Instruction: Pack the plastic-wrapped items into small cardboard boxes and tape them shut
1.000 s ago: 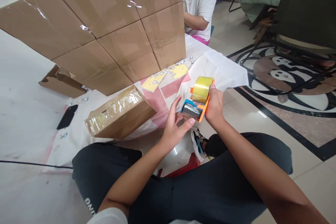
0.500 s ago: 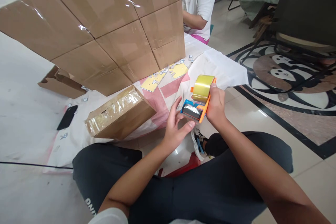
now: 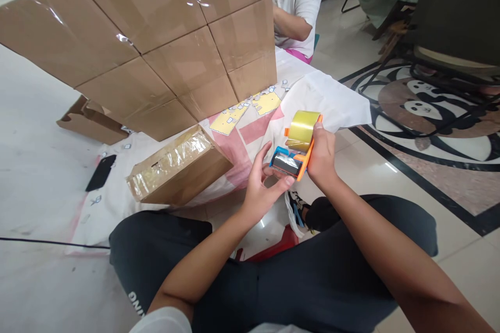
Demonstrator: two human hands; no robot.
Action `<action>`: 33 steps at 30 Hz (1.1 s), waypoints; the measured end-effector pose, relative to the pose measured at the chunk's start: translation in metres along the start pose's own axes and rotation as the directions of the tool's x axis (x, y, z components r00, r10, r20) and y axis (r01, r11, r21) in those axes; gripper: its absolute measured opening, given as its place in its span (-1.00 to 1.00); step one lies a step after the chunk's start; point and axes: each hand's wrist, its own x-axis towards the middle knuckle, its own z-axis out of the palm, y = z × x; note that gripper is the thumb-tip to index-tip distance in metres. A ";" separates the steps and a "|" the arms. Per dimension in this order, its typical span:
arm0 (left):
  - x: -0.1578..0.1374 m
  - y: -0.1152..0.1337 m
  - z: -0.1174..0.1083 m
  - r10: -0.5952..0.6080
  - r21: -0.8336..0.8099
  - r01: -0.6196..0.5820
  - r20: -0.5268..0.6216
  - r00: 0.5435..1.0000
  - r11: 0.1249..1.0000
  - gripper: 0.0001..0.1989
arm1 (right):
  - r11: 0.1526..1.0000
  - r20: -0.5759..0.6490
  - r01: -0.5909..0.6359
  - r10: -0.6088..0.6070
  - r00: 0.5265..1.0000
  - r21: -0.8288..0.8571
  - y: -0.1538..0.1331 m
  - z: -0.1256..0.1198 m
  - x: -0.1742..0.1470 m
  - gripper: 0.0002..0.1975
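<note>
An orange and blue tape dispenser (image 3: 305, 162) carries a wide roll of yellowish tape (image 3: 302, 127) and a dark roller. My right hand (image 3: 322, 153) is closed around its orange side, thumb near the roll. At the roller end, my left hand (image 3: 263, 184) curls its thumb and fingers about the blue edge, with the index finger raised. What its fingertips press on is partly hidden. Left of my hands, a taped cardboard box (image 3: 179, 166) lies tilted at the near edge of the cloth-covered table (image 3: 250, 148).
Behind stands a wall of stacked cardboard boxes (image 3: 183, 57). An open carton (image 3: 91, 122) and a black phone-like slab (image 3: 100, 173) are at the left. Across the table sits a person in a white shirt (image 3: 302, 0). A dark chair (image 3: 455, 21) stands right.
My left thumb has shifted slightly right, closer to the dispenser's roller end. The dispenser stays nearly in place in my right hand, and the boxes have not moved.
</note>
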 end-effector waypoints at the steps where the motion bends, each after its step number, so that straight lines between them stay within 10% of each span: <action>1: 0.000 0.000 0.000 0.001 -0.002 -0.001 0.001 1.000 1.000 -0.05 | 1.000 0.002 0.008 -0.008 1.000 -0.007 0.000 0.000 0.000 -0.66; 33: 0.016 -0.007 -0.013 -0.115 -0.195 0.154 0.196 0.974 0.969 -0.06 | 0.952 0.065 0.133 -0.119 0.991 -0.276 0.002 -0.008 0.006 -0.47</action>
